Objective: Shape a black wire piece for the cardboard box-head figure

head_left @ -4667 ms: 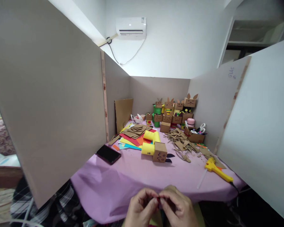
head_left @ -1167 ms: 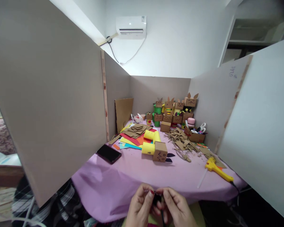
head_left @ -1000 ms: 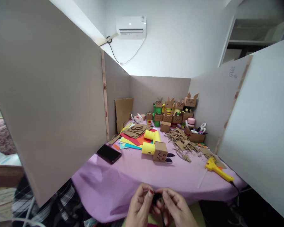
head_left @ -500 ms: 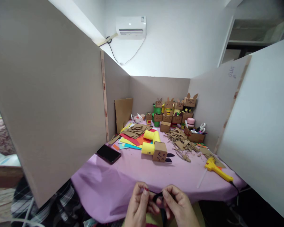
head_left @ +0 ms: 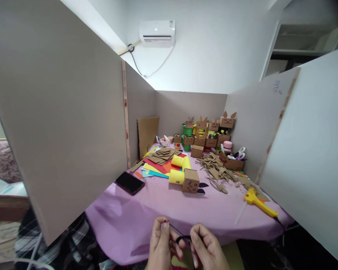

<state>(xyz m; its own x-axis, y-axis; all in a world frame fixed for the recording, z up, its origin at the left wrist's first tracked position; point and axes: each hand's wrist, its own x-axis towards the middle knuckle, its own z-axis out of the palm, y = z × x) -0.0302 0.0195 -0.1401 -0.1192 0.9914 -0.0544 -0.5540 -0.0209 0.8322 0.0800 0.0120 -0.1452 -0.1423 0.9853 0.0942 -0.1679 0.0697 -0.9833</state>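
Note:
At the near edge of the table, my left hand (head_left: 161, 242) pinches the thin end of a narrow black strip (head_left: 183, 238) between thumb and forefinger. My right hand (head_left: 207, 247) grips the same strip a little to the right. Between the hands the strip curls into a loop; whether it is paper or another material I cannot tell. Beyond them lies a figure with a cardboard box head (head_left: 190, 181), a drawn face, black ears and a yellow paper tube body (head_left: 176, 177).
Finished box-headed figures (head_left: 199, 140) stand at the back. A yellow glue gun (head_left: 260, 202) lies at right, near cardboard scraps (head_left: 214, 167) and a box of tools (head_left: 232, 162). A phone (head_left: 129, 183) and coloured paper (head_left: 154, 168) are at left. Grey panels (head_left: 73, 112) enclose the table.
My hands have drawn slightly apart, the left one shifting left. More of the black strip now shows stretched between them. The things on the table stay put.

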